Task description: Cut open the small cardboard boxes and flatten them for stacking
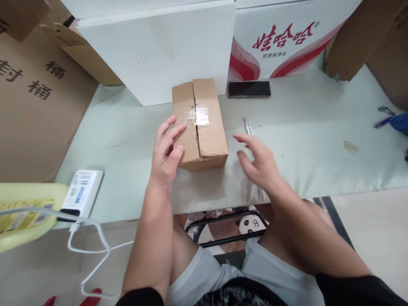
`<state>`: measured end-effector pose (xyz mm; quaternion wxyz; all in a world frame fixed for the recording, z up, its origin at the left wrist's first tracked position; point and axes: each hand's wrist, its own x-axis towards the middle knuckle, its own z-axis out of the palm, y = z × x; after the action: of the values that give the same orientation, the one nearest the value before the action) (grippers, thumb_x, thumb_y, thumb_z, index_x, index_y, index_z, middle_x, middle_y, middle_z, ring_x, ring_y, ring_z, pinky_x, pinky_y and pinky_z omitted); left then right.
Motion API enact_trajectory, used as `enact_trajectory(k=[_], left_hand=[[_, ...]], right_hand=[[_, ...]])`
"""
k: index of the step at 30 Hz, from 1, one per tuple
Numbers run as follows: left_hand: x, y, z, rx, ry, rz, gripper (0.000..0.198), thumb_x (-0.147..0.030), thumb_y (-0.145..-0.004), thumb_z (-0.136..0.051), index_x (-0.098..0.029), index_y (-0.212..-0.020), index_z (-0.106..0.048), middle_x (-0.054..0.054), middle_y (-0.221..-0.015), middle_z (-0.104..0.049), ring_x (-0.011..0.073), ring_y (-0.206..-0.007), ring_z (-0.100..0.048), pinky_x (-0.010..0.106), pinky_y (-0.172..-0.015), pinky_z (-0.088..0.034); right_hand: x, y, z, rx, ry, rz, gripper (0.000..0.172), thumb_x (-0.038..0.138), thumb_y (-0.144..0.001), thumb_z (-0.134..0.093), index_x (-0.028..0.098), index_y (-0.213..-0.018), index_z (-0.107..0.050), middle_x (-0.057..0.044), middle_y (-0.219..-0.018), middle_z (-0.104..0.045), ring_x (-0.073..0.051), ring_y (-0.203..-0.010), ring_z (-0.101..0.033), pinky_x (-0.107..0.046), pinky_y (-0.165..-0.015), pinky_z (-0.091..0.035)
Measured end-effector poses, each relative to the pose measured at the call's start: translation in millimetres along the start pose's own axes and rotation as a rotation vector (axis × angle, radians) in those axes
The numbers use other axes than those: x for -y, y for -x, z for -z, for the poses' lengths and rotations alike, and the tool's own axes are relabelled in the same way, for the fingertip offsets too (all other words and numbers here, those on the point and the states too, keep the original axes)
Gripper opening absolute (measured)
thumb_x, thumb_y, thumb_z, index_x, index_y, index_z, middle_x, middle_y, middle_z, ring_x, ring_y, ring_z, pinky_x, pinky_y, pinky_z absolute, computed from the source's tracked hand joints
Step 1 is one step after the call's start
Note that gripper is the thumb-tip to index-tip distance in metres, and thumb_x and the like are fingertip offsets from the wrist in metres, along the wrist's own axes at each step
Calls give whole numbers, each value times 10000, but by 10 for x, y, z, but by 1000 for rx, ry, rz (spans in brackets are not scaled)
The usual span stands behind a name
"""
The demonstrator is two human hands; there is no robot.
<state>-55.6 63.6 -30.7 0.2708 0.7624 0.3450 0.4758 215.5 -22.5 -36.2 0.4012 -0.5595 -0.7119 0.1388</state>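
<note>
A small brown cardboard box (210,136) stands on the cloth-covered table, its two top flaps folded down with a strip of clear tape (202,115) across the seam. Against the box's left side rests my left hand (167,148), fingers apart, with fingertips on the left flap. My right hand (256,159) hovers just right of the box, apart from it, its thumb and fingers spread around nothing. Beyond those fingers lies a small slim metal tool (247,126), its kind too small to make out.
Behind the box stand a white carton (159,51) and a red-and-white printed carton (287,46). A phone (249,89) lies before them. At left are a large brown carton (35,106), a white power bank (83,193) with a cable, and a yellow bottle (32,212). Blue item (400,123) at right.
</note>
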Motion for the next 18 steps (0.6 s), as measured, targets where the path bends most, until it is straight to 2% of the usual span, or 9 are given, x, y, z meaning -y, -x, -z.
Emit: enact_trajectory(k=[2,4,8,11,14,18], left_hand=[[5,5,-6,10,-4,-8,496,-629,-949,-579,-360,-1355,-674,67,-1567,-516,338,-1489,-454,526,-1249,-383],[15,11,-14,18,-3,-28,495,-623,-958,-567,-378,-1380,-655,63,-1572,-505,332,-1485,-456,527,-1237,-397],[10,17,-36,18,-44,-77,500,-615,-965,-552,-378,-1395,-645,73,-1558,-509,333,-1432,-502,542,-1216,-411],[-49,23,-102,9,-122,-122,496,-583,-999,-472,-353,-1411,-625,82,-1531,-514,329,-1431,-493,539,-1214,-409],[-142,45,-248,-19,-172,-163,518,-585,-1010,-412,-314,-1405,-609,99,-1500,-502,334,-1422,-491,539,-1237,-364],[-309,104,-530,-108,-254,-219,572,-637,-998,-338,-265,-1333,-614,121,-1397,-545,332,-1371,-513,563,-1218,-359]], right_hand=[[-127,-26,61,-66,168,-276,382,232,-926,-458,194,-1259,-641,-143,-1269,-681,-288,-1149,-668,-478,-974,-561],[-244,-57,116,5,321,-475,439,308,-887,-527,170,-1290,-632,-175,-1252,-674,-341,-1115,-658,-511,-921,-552],[-341,-120,174,220,440,-605,621,337,-833,-593,163,-1426,-533,-177,-1152,-715,-361,-1015,-663,-473,-819,-535],[-302,-159,185,222,337,-680,665,271,-800,-576,175,-1452,-488,-108,-998,-733,-301,-868,-662,-425,-776,-513],[-263,-173,169,71,72,-724,645,262,-745,-591,173,-1380,-519,-55,-936,-691,-231,-786,-636,-383,-769,-512],[-304,-180,124,-303,-249,-665,380,263,-715,-594,225,-1094,-600,-1,-855,-591,-149,-668,-554,-316,-655,-495]])
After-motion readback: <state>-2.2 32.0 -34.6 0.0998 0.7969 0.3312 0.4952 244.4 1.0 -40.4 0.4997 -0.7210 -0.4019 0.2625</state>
